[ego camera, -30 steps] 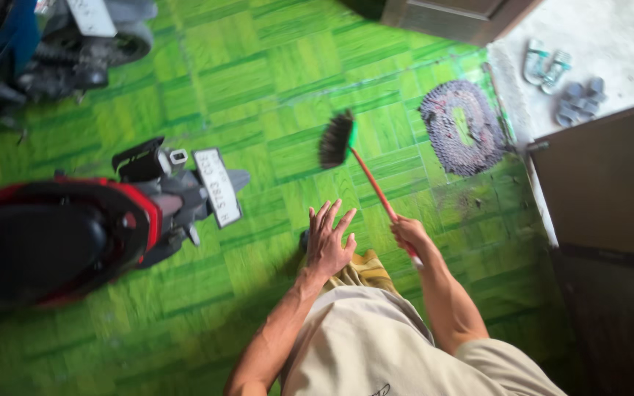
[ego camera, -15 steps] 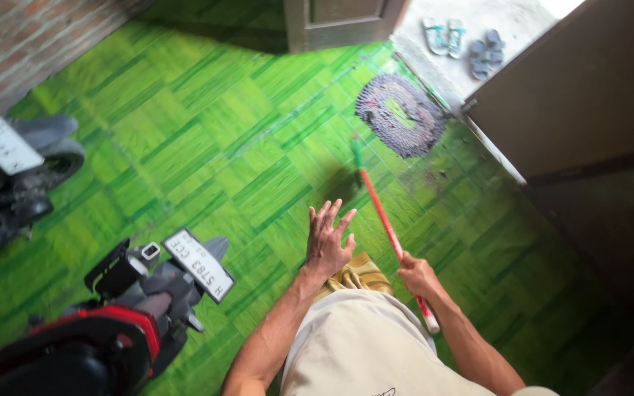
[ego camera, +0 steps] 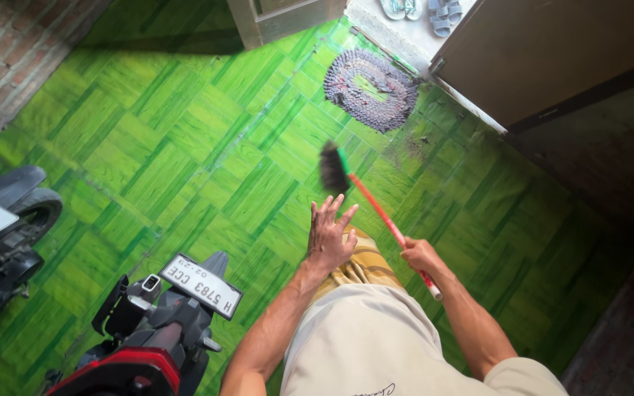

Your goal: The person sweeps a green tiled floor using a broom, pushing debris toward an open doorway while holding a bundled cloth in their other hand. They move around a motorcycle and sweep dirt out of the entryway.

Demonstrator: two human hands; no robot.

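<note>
While gripped rightward, broom (ego camera: 361,192) floorward.

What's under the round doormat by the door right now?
The round doormat lies flat on the green patterned floor, and a patch of floor shows through its centre hole. Dark dirt speckles the floor beside it. Whatever lies beneath the woven ring is covered.

green parquet floor (ego camera: 185,147) | round woven mat (ego camera: 370,88) | scooters: red (ego camera: 152,345), dark (ego camera: 1,235)
</note>
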